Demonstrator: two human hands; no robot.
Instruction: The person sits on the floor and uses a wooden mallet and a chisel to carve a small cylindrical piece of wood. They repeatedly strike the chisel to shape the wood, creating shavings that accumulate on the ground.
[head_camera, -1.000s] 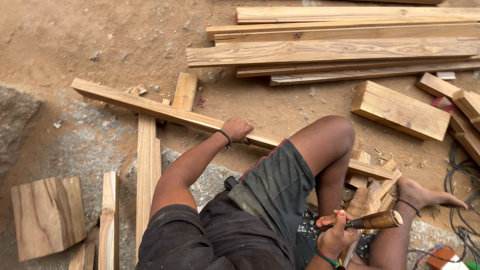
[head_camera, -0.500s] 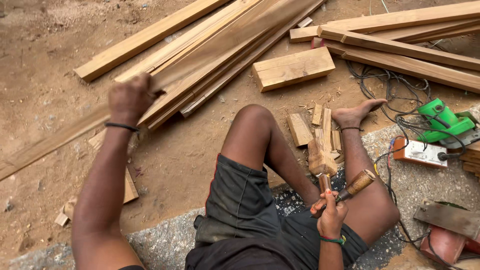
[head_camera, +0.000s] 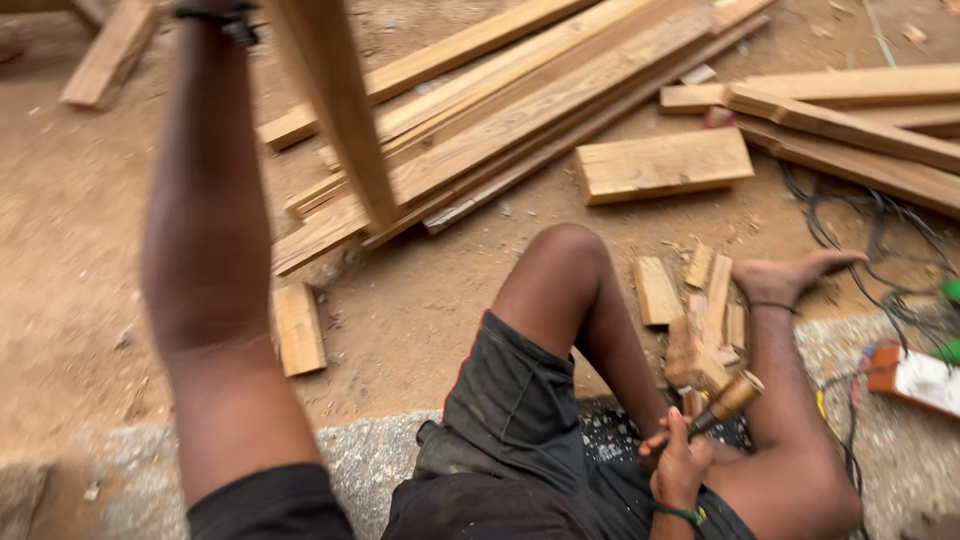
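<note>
the long wooden batten (head_camera: 335, 110) is up off the ground, slanting down from the top edge of the view to end just above the pile of planks (head_camera: 520, 110); my left arm is raised beside it, but my left hand is cut off at the top of the frame past the black wristband (head_camera: 215, 12), so i cannot tell how it closes on the wood, only that the batten seems to hang from there. it looks a stiff, dry, rough-sawn strip, light enough for one arm i judge, but long, so it would swing and lever hard if held only at its end; a hold nearer its middle, on the flat faces, would steady it, and the sawn edges may leave splinters. my right hand (head_camera: 680, 465) is low, well below and to the right of the batten, fingers wrapped around the wooden handle of a chisel (head_camera: 725, 400) that points up and away from my lap. my bent knee (head_camera: 565, 260) sits below the batten's lower end. just right of the knee lie small wood offcuts (head_camera: 690, 300) by my bare foot (head_camera: 790, 278). a thick short board (head_camera: 665, 165) lies right of the batten beyond the knee, black cables (head_camera: 850, 230) further right, and a small block (head_camera: 298, 328) on the dirt below the batten.
</note>
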